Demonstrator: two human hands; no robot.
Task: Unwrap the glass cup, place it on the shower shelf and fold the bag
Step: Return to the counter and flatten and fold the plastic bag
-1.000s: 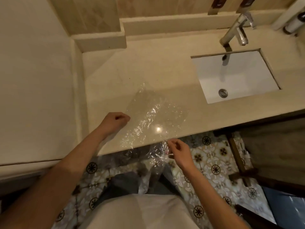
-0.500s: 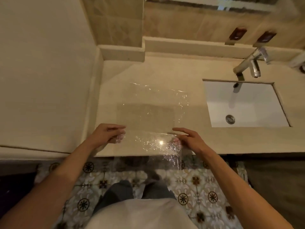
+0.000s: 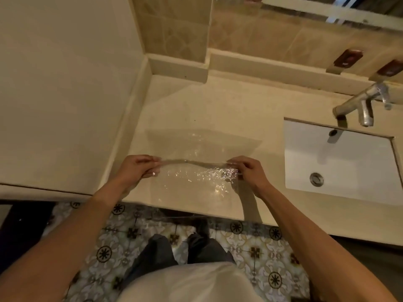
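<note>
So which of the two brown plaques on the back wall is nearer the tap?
The right-hand brown plaque, at the picture's edge above the tap; the other plaque sits further left.

No legible text, label, brand, number or sign anywhere; faint pale marks on two small dark plaques (image 3: pixel 348 58) on the wall behind the faucet (image 3: pixel 362 103), too blurred to read.

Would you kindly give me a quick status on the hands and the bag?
Left hand and right hand each pinch an edge of the clear bag. Bag spread over the counter, mid-fold. No glass cup in view. Nothing in the way.
</note>
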